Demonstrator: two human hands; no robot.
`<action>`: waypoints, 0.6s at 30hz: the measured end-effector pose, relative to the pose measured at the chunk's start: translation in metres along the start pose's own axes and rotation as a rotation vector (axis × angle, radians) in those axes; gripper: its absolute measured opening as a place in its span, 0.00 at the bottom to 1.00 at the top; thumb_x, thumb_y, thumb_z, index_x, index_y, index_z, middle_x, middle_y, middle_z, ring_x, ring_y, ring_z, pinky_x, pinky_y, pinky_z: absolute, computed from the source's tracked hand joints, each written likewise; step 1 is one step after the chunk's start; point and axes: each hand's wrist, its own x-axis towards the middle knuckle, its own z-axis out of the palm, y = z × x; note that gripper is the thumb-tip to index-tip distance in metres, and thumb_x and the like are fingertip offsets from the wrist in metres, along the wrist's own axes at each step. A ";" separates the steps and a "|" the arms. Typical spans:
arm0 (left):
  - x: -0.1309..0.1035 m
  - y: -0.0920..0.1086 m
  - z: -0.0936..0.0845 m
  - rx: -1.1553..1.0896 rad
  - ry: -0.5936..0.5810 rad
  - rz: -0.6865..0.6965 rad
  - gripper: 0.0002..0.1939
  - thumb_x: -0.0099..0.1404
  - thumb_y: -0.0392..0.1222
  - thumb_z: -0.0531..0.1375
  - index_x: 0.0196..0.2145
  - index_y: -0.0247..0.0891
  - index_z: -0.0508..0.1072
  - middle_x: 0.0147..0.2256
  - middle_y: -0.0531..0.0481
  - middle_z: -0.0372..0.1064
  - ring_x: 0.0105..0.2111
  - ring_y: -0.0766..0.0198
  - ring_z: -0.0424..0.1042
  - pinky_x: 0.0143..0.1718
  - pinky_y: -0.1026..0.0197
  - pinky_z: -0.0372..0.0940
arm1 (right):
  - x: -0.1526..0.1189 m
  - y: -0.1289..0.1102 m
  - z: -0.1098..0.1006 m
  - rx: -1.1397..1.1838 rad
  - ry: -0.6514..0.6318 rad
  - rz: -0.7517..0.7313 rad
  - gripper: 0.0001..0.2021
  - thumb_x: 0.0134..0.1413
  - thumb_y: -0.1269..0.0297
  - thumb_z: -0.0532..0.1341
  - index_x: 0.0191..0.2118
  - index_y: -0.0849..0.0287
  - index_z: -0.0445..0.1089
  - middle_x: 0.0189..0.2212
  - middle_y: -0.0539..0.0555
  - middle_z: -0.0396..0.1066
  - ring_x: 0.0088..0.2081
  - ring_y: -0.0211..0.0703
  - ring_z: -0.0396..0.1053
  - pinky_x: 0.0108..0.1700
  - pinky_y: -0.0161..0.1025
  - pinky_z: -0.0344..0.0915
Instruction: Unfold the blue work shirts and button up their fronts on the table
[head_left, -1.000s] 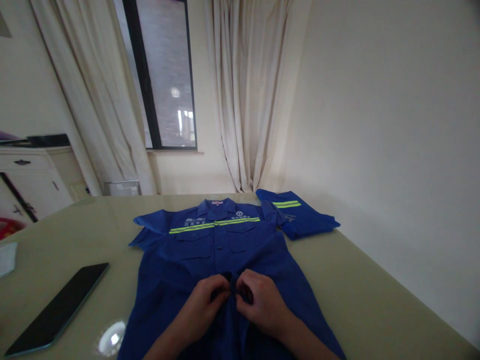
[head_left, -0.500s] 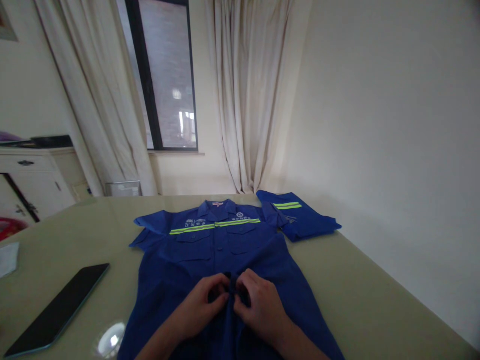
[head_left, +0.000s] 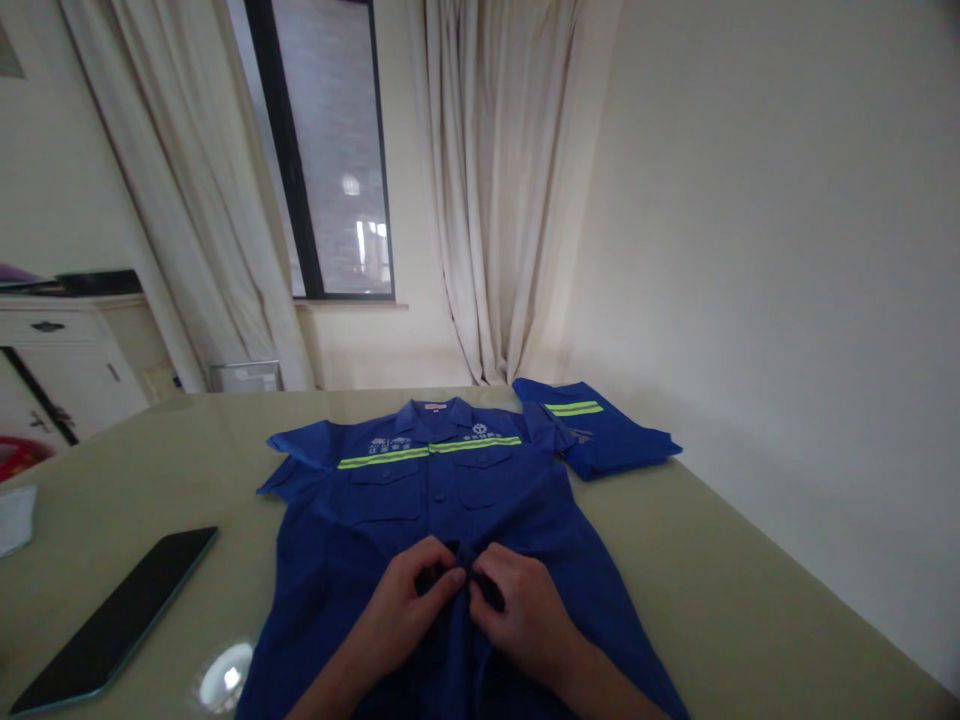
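Note:
A blue short-sleeved work shirt (head_left: 390,495) lies front side up, its collar pointing away from me and a yellow-green reflective stripe across the chest. Both hands pinch its front placket below the chest pockets, raising a small ridge of cloth. My left hand (head_left: 409,600) is closed on the left side of this ridge, thumb against the fabric. Close beside it, my right hand (head_left: 521,610) grips the other side with thumb and fingers together. Any button between the fingertips is hidden.
A second blue garment (head_left: 619,435), folded, lies at the table's far right by the wall. On the left are a dark tablet-like slab (head_left: 120,615) and a white paper-like item (head_left: 16,520). The pale table (head_left: 750,590) reaches toward the curtains (head_left: 495,200) and window.
My left thumb has shifted slightly up and right toward the placket. My right hand stays almost in place, and the shirt lies as before.

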 end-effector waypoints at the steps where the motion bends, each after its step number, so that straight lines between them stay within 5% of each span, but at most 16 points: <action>1: 0.000 0.001 0.001 0.005 0.017 0.013 0.17 0.69 0.54 0.59 0.30 0.39 0.74 0.30 0.53 0.68 0.32 0.63 0.66 0.35 0.64 0.59 | 0.000 0.000 0.000 0.001 -0.007 0.001 0.05 0.60 0.69 0.59 0.32 0.56 0.66 0.30 0.47 0.69 0.31 0.37 0.66 0.34 0.34 0.54; 8: 0.000 0.001 0.003 -0.065 0.032 -0.038 0.19 0.69 0.56 0.59 0.31 0.39 0.78 0.31 0.51 0.74 0.35 0.60 0.70 0.39 0.62 0.62 | 0.001 0.000 -0.001 0.016 -0.039 0.013 0.08 0.62 0.66 0.59 0.30 0.56 0.66 0.29 0.47 0.68 0.30 0.37 0.66 0.32 0.35 0.53; 18: 0.002 -0.001 0.000 -0.219 -0.050 -0.040 0.13 0.66 0.50 0.63 0.33 0.38 0.72 0.29 0.55 0.68 0.32 0.65 0.66 0.35 0.64 0.61 | -0.001 -0.007 -0.003 0.017 -0.012 0.070 0.02 0.56 0.68 0.59 0.35 0.55 0.68 0.31 0.48 0.71 0.30 0.39 0.67 0.33 0.35 0.54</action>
